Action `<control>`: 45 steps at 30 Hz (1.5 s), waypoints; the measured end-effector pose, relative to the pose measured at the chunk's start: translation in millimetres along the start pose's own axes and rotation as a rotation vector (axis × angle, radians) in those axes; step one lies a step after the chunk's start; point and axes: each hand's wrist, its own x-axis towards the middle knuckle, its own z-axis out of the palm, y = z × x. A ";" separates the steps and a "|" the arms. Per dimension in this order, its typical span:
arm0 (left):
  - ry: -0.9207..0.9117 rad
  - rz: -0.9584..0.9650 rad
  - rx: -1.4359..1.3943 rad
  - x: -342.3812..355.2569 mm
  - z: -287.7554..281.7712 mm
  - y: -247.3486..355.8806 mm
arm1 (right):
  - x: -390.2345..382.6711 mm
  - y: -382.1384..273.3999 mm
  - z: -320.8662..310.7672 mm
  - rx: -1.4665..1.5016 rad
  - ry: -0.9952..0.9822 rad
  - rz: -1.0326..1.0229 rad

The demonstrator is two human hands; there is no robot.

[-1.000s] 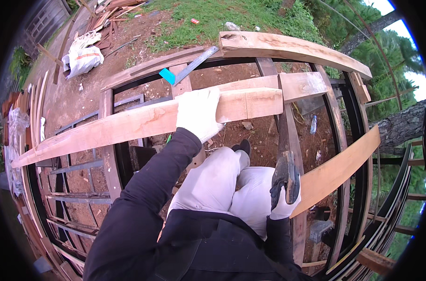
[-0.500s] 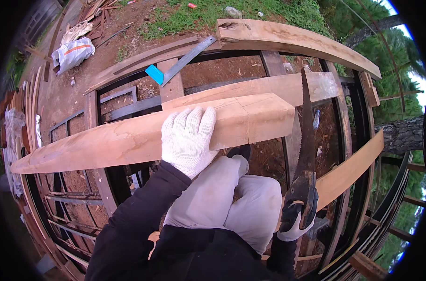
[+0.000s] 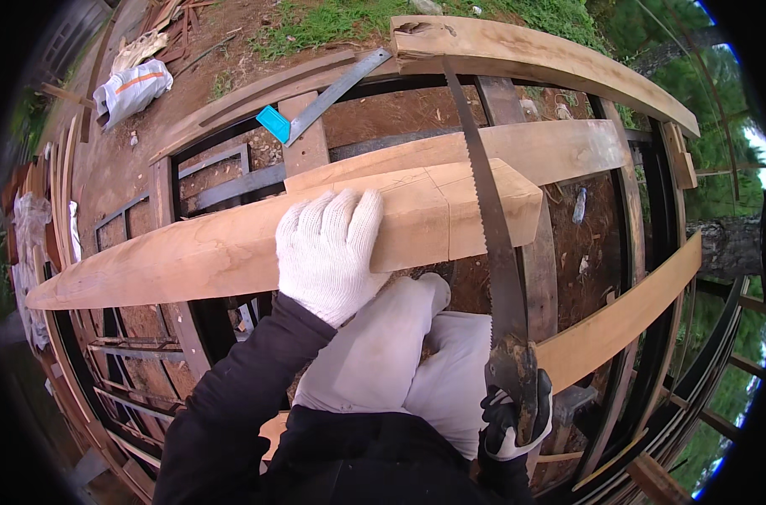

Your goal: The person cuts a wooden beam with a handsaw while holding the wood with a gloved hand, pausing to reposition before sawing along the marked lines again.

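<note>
Beam (image 3: 206,252) runs left to right in front of you, a thin line marked near its right end. Your left grip (image 3: 328,252) clasps it. Your right grip (image 3: 518,421) clenches the saw (image 3: 501,244) by its handle, blade crossing beyond that line, contact unclear.

Gloved hands: two; left hand (image 3: 328,252), right hand (image 3: 509,436);
Beam under left hand (image 3: 189,248): one;
Handsaw (image 3: 496,219): one;
Turquoise-handled square (image 3: 332,101): one;
Clear bottle (image 3: 579,206): one;
Orange-striped sack (image 3: 135,97): one;
Pale-trousered legs (image 3: 362,358): two
</note>
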 end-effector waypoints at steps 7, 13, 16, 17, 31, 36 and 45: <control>-0.119 -0.017 -0.089 35.8 -3.6 -13.5 | 12.5 14.1 19.8 0.006 -0.124 -0.193; -0.365 -0.083 -0.014 64.1 -13.8 -31.4 | 14.7 4.6 27.9 -0.110 -0.124 -0.232; -0.412 -0.079 -0.039 69.8 -21.2 -26.2 | -16.1 11.6 10.8 -0.054 -0.085 -0.088; -0.412 -0.067 -0.020 66.6 -20.5 -25.8 | -30.2 5.6 6.7 0.018 -0.084 -0.090; -0.340 -0.065 0.151 65.5 -6.6 6.1 | 118.3 -37.0 87.5 -0.115 -0.109 -0.211; -0.399 -0.100 0.089 53.1 -19.5 -23.7 | -11.7 -22.7 32.6 -0.066 -0.135 -0.207; -0.297 -0.032 0.019 73.3 -23.9 4.5 | 139.6 -36.8 103.1 -0.131 -0.089 -0.309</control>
